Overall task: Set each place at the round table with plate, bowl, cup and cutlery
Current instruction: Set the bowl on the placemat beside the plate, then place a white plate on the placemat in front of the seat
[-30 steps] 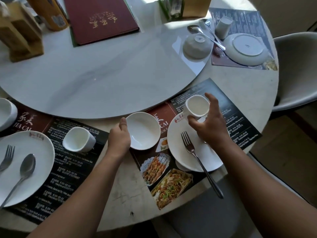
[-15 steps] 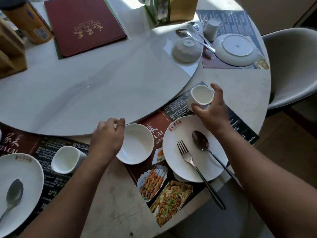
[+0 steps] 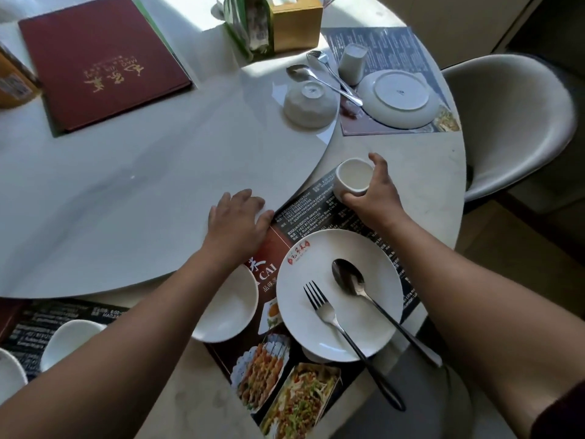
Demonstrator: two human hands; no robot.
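A white plate lies on the dark menu placemat in front of me, with a fork and a spoon on it. A white bowl sits left of the plate, partly under my left forearm. My right hand is shut on a small white cup standing at the placemat's far edge. My left hand rests flat, fingers apart, on the rim of the white turntable. At the far right place, a plate, bowl and cup lie upside down.
A second spoon and fork lie beside the upturned bowl. A red menu book and a tissue box sit on the turntable. Another cup stands at the left place. A grey chair is at the right.
My left hand let go of the bowl and moved up onto the turntable's rim. My right hand carried the cup off the plate to the placemat's far edge. The view shifted right.
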